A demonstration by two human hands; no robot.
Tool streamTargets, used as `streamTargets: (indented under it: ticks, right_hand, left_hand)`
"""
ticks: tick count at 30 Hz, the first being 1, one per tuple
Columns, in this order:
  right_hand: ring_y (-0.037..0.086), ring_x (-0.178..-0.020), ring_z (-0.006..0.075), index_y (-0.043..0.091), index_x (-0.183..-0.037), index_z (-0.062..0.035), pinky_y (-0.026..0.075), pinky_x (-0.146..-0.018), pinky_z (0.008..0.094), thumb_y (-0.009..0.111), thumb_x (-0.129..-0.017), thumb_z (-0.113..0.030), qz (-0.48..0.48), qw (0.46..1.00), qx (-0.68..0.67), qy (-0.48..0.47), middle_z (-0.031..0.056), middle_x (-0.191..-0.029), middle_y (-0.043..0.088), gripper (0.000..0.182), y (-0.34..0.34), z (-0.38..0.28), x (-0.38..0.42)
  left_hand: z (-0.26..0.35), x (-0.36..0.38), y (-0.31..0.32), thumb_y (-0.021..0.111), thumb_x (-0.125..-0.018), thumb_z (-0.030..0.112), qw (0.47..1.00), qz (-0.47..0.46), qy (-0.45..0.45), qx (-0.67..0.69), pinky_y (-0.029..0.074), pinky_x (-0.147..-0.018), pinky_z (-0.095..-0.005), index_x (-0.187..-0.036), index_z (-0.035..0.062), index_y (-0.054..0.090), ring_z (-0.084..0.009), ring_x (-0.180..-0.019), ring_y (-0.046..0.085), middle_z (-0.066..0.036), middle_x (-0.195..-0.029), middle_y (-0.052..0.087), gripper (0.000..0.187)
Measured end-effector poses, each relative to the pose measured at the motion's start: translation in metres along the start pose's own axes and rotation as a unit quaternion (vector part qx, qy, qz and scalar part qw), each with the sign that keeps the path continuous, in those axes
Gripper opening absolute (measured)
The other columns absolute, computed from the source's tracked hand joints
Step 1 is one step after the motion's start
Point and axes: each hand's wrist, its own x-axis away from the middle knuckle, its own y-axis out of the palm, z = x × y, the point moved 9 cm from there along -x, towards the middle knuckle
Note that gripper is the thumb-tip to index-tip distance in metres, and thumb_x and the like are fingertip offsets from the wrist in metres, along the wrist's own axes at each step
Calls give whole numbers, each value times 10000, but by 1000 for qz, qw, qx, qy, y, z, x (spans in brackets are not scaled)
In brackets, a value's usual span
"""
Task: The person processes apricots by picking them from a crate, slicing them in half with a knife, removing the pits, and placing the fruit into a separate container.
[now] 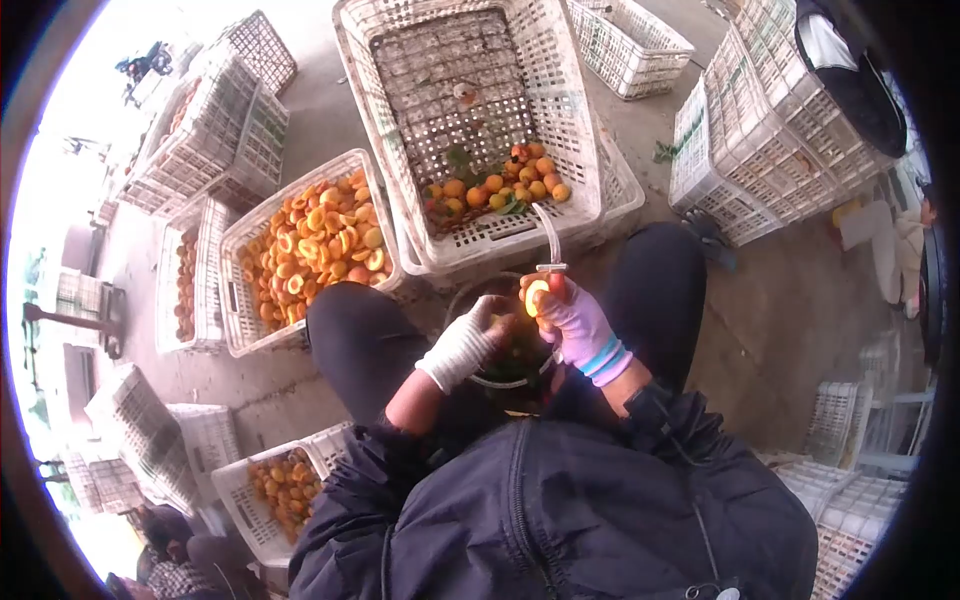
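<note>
Left edge is totally blown out on my feed, daylight pouring in from that side and washing out the background. Middle's decently lit for me, and the orange fruit [537, 297] in the right hand [578, 318] pops nice and bright. Gets murky inside the round container [497, 383] below. Fisheye bends the outer crates [785, 130] pretty hard, plus black corners and a bluish-purple fringe. Left hand's [465, 343] fingers look kinda soft.

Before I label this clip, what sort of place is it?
Probably a fruit-processing yard or shed: stacked white lattice plastic crates, heaped halves of round orange fruit, and whole round orange fruit.
</note>
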Motion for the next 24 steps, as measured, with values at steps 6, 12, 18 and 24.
streamTargets:
  ticks: [6, 12, 18, 24]
  right_hand:
    - [574, -982, 174, 572, -1136, -39, 448, -903, 282, 765, -788, -302, 47, 914, 367, -168, 54, -1040, 612, 477, 12, -15, 1]
    - [574, -871, 128, 596, -1102, -28, 461, -804, 253, 720, -836, -299, 1, 944, 306, -127, 36, -990, 618, 399, 37, -11, -11]
    - [482, -618, 8, 642, -1048, -53, 389, -542, 172, 700, -864, -224, 82, 972, 201, -88, -40, -851, 631, 258, 4, -24, -63]
    - [639, -824, 252, 616, -1022, -22, 491, -768, 353, 711, -813, -259, 138, 849, 499, -106, 129, -892, 667, 330, -41, -30, -166]
  left_hand:
    - [8, 7, 18, 466, -960, 398, 871, -103, -58, 477, 421, -913, -311, -1279, 93, 471, -181, -1090, 532, -87, -1177, 575, 441]
    - [20, 6, 13, 562, -910, 398, 882, -139, -10, 451, 444, -626, -243, -1273, 103, 477, -118, -759, 549, -57, -1074, 602, 475]
    - [29, 8, -91, 604, -859, 485, 598, 3, 96, 796, 510, -634, -240, -1323, -12, 408, -183, -866, 617, -171, -1310, 504, 707]
    - [-46, -7, -160, 570, -852, 546, 554, 80, 173, 811, 523, -747, -307, -1416, -32, 276, -201, -981, 608, -164, -1363, 480, 860]
